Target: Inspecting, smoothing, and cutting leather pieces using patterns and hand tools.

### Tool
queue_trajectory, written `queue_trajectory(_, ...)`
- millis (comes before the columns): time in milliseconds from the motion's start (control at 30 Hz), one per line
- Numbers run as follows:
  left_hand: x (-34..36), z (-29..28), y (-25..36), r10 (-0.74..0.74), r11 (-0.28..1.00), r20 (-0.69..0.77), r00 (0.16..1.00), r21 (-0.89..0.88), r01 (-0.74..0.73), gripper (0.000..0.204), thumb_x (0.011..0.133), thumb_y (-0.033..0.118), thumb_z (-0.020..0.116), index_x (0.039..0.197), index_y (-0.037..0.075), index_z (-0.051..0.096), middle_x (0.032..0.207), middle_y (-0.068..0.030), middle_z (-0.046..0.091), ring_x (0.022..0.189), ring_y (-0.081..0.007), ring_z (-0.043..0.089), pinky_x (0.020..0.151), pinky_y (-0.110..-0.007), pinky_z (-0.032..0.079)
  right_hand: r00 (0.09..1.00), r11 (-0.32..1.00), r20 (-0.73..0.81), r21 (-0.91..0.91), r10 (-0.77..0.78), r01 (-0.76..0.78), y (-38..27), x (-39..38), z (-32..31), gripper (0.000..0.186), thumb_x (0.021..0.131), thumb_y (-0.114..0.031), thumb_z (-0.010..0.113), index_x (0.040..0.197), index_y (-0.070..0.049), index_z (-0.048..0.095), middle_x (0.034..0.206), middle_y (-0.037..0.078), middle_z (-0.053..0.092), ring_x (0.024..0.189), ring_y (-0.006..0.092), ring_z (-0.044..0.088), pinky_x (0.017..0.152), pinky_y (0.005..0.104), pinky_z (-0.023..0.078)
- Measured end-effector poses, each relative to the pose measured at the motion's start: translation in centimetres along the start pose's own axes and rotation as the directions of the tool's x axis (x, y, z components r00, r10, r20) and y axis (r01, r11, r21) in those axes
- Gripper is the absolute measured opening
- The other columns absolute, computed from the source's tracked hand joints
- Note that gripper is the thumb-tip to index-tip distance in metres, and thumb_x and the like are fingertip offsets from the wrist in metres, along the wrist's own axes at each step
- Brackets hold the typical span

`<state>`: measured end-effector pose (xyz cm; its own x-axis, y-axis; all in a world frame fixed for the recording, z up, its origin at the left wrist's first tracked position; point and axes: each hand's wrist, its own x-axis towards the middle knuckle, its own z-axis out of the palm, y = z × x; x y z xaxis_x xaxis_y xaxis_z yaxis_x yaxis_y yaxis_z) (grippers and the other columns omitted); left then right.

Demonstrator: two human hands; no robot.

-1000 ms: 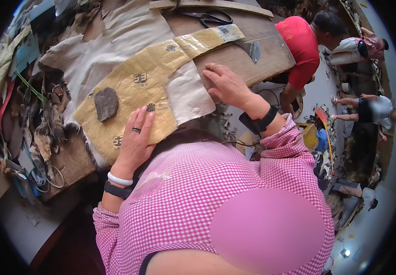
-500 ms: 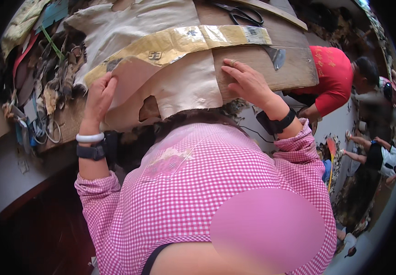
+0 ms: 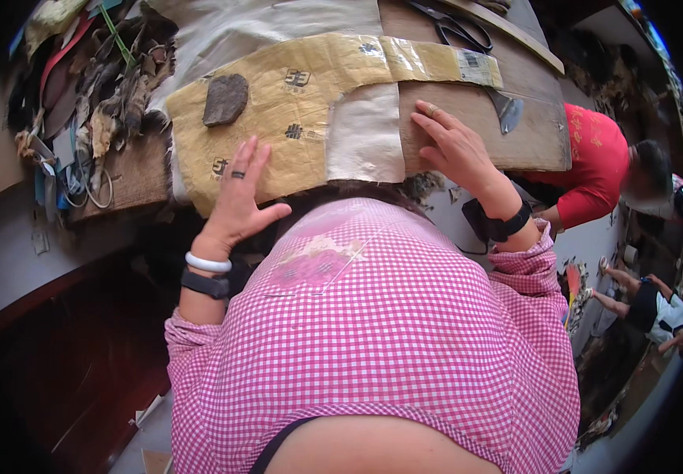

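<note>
A yellow printed sheet (image 3: 270, 87), cut with a long strip to the right, lies flat over a pale hide (image 3: 365, 134) on a wooden board. On the sheet sits a dark grey-brown, stone-like flat piece (image 3: 225, 100). My left hand (image 3: 240, 193) rests at the sheet's near edge, fingers stretched out and thumb apart, holding nothing. Over the bare wood right of the hide is my right hand (image 3: 460, 150), its fingers apart and empty. Beyond it, a fan-shaped metal blade (image 3: 507, 112) lies partly under the strip's end.
Black-handled scissors (image 3: 464, 35) and a wooden strip (image 3: 515, 35) lie on the far right of the board (image 3: 531, 146). Fur scraps (image 3: 124, 99) and cords pile up at left. A person in red (image 3: 594, 150) leans in at the board's right end; another person stands farther off.
The near-left part of the yellow sheet, folded up before, now lies flat over the hide. My left hand let go of its edge and moved right and nearer, opening. My right hand stays open.
</note>
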<state>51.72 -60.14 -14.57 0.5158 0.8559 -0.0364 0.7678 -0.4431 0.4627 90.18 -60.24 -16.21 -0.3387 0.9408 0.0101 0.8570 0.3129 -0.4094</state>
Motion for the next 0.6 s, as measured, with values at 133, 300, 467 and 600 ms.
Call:
queue_trajectory(133,-3.3,3.5,-0.4,0.023,0.999,-0.282,0.959,0.053,-0.008,0.063,0.072,0.026,0.08,0.126,0.006,0.054,0.131,-0.0166,0.05,0.12,-0.0364,0.047,0.104,-0.043,0.036,0.998,0.997,0.016,-0.05,-0.054,0.055,0.5,0.5,-0.3,0.055,0.077,-0.016,0.071,0.129,-0.008,0.054,0.14,0.008,0.049,0.123,0.0273,0.051,0.099,0.0354,0.045)
queue_trajectory(300,-6.8,6.9,-2.5,-0.259,0.96,-0.379,0.888,-0.203,0.193,0.03,0.08,0.026,0.075,0.093,0.002,0.064,0.09,-0.0127,0.064,0.08,-0.0314,0.06,0.075,-0.042,0.048,0.989,0.99,0.06,-0.027,-0.137,0.139,-3.0,2.3,-1.6,0.054,0.076,-0.021,0.071,0.126,-0.007,0.055,0.132,0.01,0.053,0.117,0.0288,0.054,0.095,0.0368,0.048)
queue_trajectory(467,-9.6,11.3,-6.6,-0.71,0.599,-0.142,0.69,-0.636,0.486,0.031,0.089,0.014,0.065,0.118,0.003,0.06,0.104,-0.0074,0.068,0.095,-0.0161,0.061,0.081,-0.031,0.047,0.861,0.883,0.273,-0.07,-0.43,0.464,-5.2,4.2,-0.1,0.044,0.074,-0.025,0.072,0.112,-0.007,0.057,0.112,0.008,0.057,0.102,0.0258,0.057,0.086,0.0363,0.048)
queue_trajectory(600,-9.0,12.0,-7.8,-0.856,0.256,-0.075,0.512,-0.921,0.293,0.047,0.085,0.013,0.067,0.129,0.008,0.052,0.118,-0.0057,0.062,0.106,-0.0189,0.057,0.09,-0.033,0.044,0.816,0.838,0.262,-0.045,-0.515,0.543,-8.1,6.3,-0.6,0.054,0.074,-0.034,0.074,0.118,-0.008,0.055,0.112,0.009,0.055,0.106,0.0254,0.055,0.089,0.0354,0.046)
